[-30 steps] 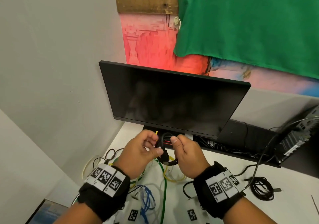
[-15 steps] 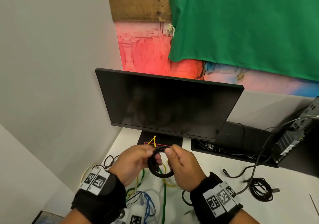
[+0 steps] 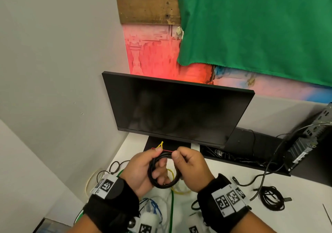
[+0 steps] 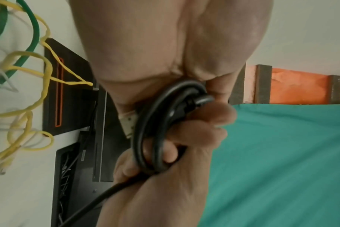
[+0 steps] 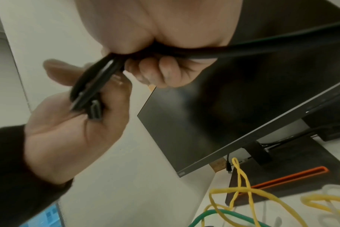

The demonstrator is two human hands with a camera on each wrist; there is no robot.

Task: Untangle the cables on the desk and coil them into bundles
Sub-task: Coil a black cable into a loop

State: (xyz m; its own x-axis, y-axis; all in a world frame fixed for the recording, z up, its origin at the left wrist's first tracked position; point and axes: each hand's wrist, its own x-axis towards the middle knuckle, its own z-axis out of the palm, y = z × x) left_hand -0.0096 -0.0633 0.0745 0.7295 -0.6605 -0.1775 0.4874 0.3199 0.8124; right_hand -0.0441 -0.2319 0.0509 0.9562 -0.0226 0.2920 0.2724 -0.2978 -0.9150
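A black cable (image 3: 162, 186) is wound into a small ring and held above the white desk (image 3: 215, 188), in front of the monitor. My left hand (image 3: 142, 168) holds the ring with its fingers through the middle and the thumb on top. My right hand (image 3: 190, 168) pinches the ring's top right between thumb and forefinger. In the left wrist view the black coil (image 4: 145, 130) has a silver connector (image 4: 128, 124) against it, and a loose length (image 4: 99, 199) trails away. In the right wrist view the curled right fingers (image 5: 165, 72) grip the cable (image 5: 243, 49), which runs off to the right.
Yellow (image 3: 177, 189), green (image 3: 172, 207) and blue (image 3: 154, 209) cables lie tangled on the desk under my hands. A black cable bundle (image 3: 271, 200) lies at the right. Behind stand the monitor (image 3: 177, 110), a black tray of wires (image 3: 233, 157) and a small computer (image 3: 305, 143).
The black cable has gone from a tight bunch at the plug to a rounder, wider ring. My left fingers now reach through it. Both hands have stayed in front of the monitor.
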